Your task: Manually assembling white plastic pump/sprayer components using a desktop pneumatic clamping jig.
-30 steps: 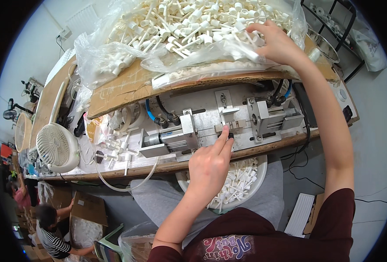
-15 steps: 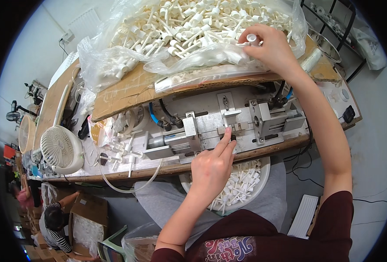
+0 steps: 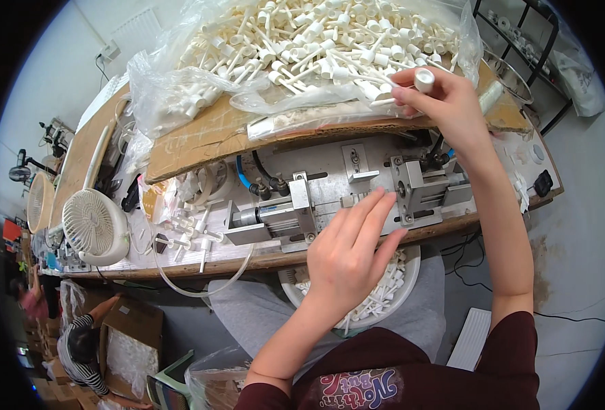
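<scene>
**Pump part lifted from the pile, press waiting**

Pump part (image 3: 423,79), a small white cap with a thin tube, seems mid-transfer: picked, not yet loaded. Left hand (image 3: 347,256) lies flat and empty, fingers together, touching the metal fixture (image 3: 357,191) at the bench edge. Right hand (image 3: 446,102) pinches the part above the bagged heap (image 3: 302,48); the next move calls for careful seating in the fixture.

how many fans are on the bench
2: a white desk fan at the bench's left end, and a second fan just behind it at the picture's edge. More may be hidden.
</scene>
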{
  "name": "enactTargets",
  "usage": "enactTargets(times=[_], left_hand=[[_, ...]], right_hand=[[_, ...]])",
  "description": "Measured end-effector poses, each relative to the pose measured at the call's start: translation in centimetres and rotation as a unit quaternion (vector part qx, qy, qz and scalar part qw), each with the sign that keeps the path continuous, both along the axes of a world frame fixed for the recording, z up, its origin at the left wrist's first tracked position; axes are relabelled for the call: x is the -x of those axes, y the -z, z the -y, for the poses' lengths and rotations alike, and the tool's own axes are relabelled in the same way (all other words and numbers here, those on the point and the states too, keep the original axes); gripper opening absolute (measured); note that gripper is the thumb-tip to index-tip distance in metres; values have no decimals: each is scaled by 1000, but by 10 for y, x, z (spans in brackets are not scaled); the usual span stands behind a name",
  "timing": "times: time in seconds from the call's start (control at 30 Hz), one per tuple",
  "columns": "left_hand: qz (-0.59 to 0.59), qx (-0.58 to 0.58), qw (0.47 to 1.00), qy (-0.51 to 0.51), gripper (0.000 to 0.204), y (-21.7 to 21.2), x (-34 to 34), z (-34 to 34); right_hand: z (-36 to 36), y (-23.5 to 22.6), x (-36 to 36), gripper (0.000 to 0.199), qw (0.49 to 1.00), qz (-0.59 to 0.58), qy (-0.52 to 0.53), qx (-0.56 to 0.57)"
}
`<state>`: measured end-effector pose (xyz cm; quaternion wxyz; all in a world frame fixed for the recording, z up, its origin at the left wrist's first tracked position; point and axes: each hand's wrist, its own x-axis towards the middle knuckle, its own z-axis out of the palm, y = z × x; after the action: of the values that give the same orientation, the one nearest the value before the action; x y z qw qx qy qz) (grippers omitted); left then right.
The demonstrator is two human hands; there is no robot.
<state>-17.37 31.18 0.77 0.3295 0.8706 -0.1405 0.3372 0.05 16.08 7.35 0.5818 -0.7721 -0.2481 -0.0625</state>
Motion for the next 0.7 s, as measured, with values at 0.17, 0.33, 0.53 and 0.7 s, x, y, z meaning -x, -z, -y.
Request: enactTargets(times=[0.17, 0.33, 0.53, 0.7], left_hand=[[-3, 26, 1000, 15, 46, 5, 1, 2], [119, 37, 992, -4, 55, 2, 4, -4], [110, -9, 994, -19, 56, 3, 10, 0], [29, 48, 998, 7, 44, 11, 19, -10]], right_hand=[[-1, 5, 0, 23, 998, 10, -12, -59], [-1, 8, 89, 19, 997, 25, 11, -77], [-12, 57, 148, 24, 996, 9, -43, -77], [-7, 68, 157, 25, 980, -148, -53, -119]])
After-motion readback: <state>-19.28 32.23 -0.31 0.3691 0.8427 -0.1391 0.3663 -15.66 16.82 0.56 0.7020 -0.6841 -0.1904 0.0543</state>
